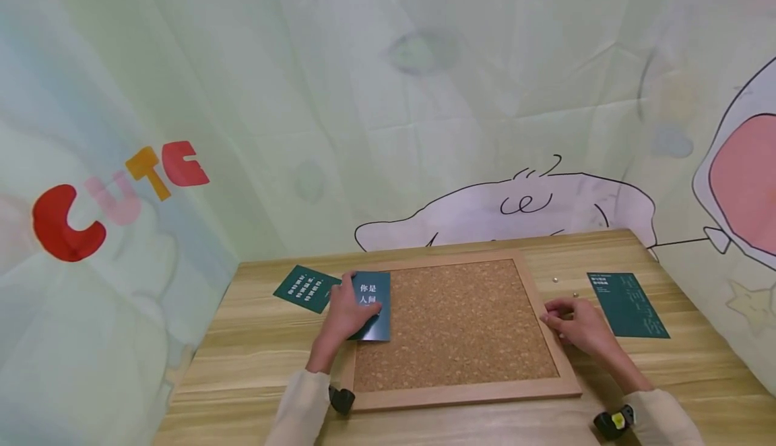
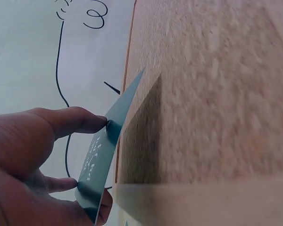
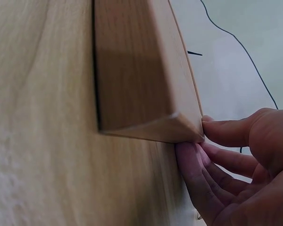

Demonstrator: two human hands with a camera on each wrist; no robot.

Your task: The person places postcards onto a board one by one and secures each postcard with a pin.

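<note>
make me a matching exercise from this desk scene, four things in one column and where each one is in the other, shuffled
Things:
1. cork board
2. card with large white characters
3. card with faint pale print
4. two small round pins

Places:
A. flat on the table, right of the right hand
B. on the table between the board's frame and the right-side card
C. middle of the table, between both hands
D. held in the left hand at the board's left edge

Pairs: 1-C, 2-D, 3-A, 4-B
</note>
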